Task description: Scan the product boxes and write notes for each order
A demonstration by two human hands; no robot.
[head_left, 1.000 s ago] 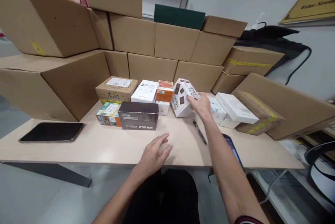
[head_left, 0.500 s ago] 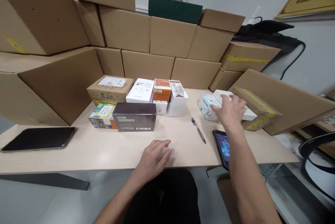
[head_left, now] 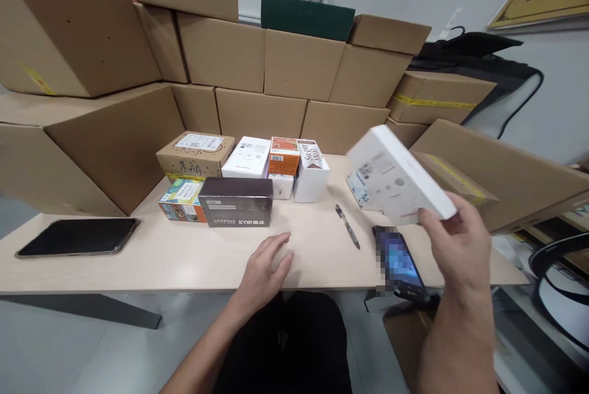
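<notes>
My right hand (head_left: 460,240) grips a flat white box (head_left: 396,179) by its lower right corner and holds it tilted above the table. Behind it, partly hidden, stands a small white box with a blue floral print (head_left: 358,190). Below the raised box lie a pen (head_left: 347,226) and a dark handheld device with a lit screen (head_left: 400,262). My left hand (head_left: 264,268) rests near the table's front edge, fingers apart and nothing in them. The nearest item to it is a dark, glossy box (head_left: 237,202).
Beside the dark box stand a colourful carton (head_left: 183,200), a taped cardboard box (head_left: 196,154), a white box (head_left: 247,158), an orange box (head_left: 284,158) and a tall white carton (head_left: 311,179). A black phone (head_left: 78,237) lies left. Large cardboard boxes (head_left: 257,115) wall the back.
My right hand has lifted the flat white box off the table and drawn it up and toward me, tilting it. My left hand has barely moved.
</notes>
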